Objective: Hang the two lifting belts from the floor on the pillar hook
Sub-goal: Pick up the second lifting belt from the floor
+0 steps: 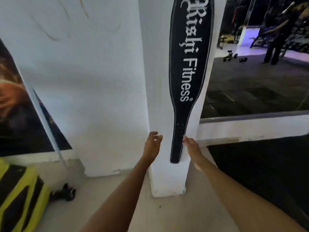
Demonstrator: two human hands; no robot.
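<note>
A black lifting belt (189, 61) with white lettering hangs flat down the front of the white pillar (158, 97), its narrow holed end reaching low. The hook is above the frame's top, out of sight. My right hand (192, 148) rests its fingertips against the right edge of the belt's narrow end. My left hand (153, 144) hovers just left of the belt in front of the pillar, fingers apart, holding nothing. A second belt is not visible.
A yellow and black padded object (20, 198) lies on the floor at lower left, with a small black item (65, 192) beside it. A wall mirror (259, 72) to the right reflects dumbbells and a person. A poster (18, 106) leans at left.
</note>
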